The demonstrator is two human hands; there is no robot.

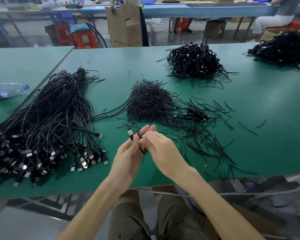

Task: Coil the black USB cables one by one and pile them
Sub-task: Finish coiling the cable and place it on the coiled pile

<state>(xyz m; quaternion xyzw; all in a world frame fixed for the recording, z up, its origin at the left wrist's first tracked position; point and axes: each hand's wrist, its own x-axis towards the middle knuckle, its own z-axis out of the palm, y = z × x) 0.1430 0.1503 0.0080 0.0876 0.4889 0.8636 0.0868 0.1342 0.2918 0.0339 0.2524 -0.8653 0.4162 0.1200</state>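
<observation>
- A person's left hand [128, 154] and right hand [162, 149] met just above the near edge of the green worktop [249, 94], at the centre of the frame.
- Both hands held one black USB cable [142, 150], gathered into a small coil between them, its silver plug sticking up above the left thumb.
- The left fingers [146, 129] were curled round the coil; the right fingers pinched it from the right side.
- A large bundle of uncoiled black USB cables [50, 118] lay at the left of the frame, plugs toward the near edge.
- A heap of short black wire ties [149, 101] sat just above the hands, with loose ties [206, 146] scattered to the right.
- A pile of coiled black cables [194, 61] stood in the upper right, and a second pile [284, 47] lay at the far upper-right edge.
- A clear plastic bottle [7, 90] lay on its side at the left edge.
</observation>
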